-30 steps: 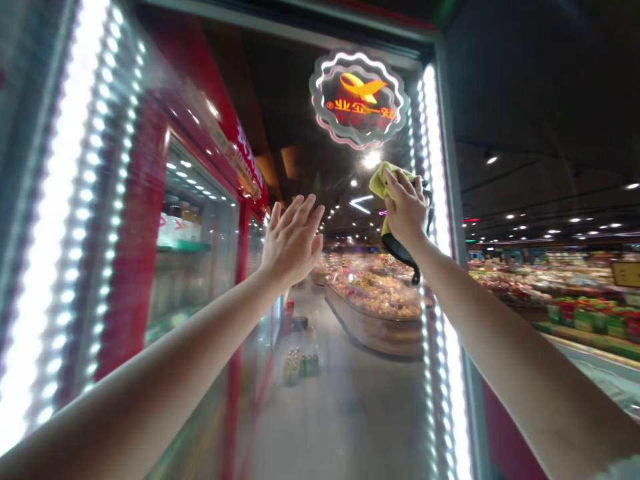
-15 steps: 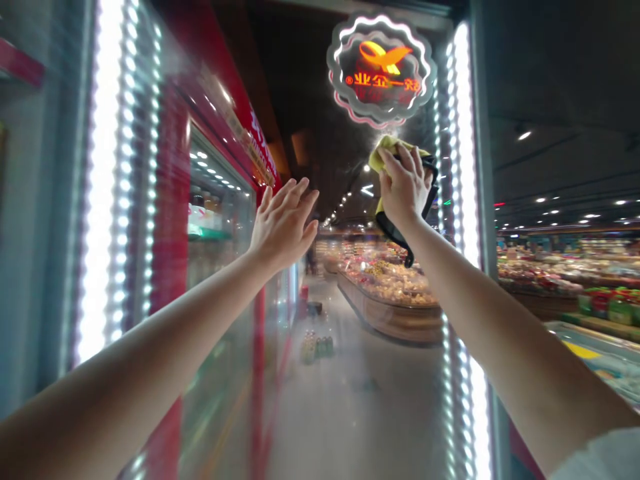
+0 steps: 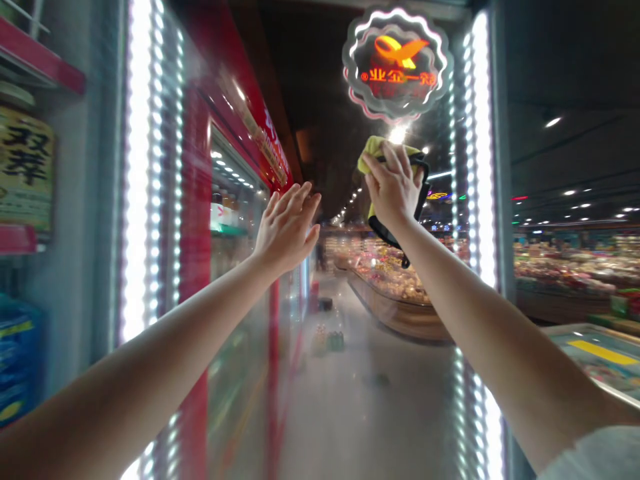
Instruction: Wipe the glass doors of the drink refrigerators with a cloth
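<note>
A glass door (image 3: 380, 413) with bright light strips along both sides stands in front of me. My right hand (image 3: 395, 183) presses a yellow cloth with black edging (image 3: 375, 148) against the pane, just below a glowing scalloped sign (image 3: 397, 67) whose lettering reads mirrored. The cloth's lower part hangs under the palm. My left hand (image 3: 289, 230) is raised at about the same height, fingers stretched out, holding nothing. Whether its palm touches the glass I cannot tell.
A red-framed cooler (image 3: 200, 200) shows at the left through the glass. Shelves with a yellow-labelled container (image 3: 25, 167) and a blue package (image 3: 20, 360) are at far left. A wooden display stand (image 3: 400, 313) lies beyond; a chest freezer (image 3: 600, 353) is at right.
My right hand and the cloth have shifted left across the glass relative to the sign. The view has turned slightly left, bringing more shelf goods into sight. My left hand stays outstretched.
</note>
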`<control>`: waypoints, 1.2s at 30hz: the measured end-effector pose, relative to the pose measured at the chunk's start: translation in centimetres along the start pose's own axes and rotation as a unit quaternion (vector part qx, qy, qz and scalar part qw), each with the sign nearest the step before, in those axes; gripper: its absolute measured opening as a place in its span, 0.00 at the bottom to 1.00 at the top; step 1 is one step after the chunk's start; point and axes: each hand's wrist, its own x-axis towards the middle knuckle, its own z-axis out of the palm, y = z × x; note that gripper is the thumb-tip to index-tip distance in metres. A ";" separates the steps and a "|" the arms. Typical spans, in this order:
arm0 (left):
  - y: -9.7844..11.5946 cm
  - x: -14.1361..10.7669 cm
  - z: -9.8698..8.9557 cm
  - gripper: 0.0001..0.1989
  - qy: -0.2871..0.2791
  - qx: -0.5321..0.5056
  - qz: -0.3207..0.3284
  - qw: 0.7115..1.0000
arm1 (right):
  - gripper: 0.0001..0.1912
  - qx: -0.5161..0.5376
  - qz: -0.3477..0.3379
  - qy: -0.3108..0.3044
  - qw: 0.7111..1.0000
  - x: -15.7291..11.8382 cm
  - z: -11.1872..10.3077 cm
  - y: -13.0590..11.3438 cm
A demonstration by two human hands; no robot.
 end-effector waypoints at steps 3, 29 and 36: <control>0.0 -0.2 0.2 0.31 -0.003 0.002 0.000 1.000 | 0.25 0.012 -0.082 -0.065 0.994 -2.0 -0.4 -2.7; -5.7 -4.4 -2.4 0.28 -0.038 0.038 -0.079 0.995 | 0.23 0.064 0.024 -0.003 0.998 0.5 3.5 -6.9; -6.8 -6.4 -3.0 0.27 -0.047 0.071 -0.080 0.993 | 0.19 0.126 -0.206 -0.073 0.968 -4.7 2.6 -10.2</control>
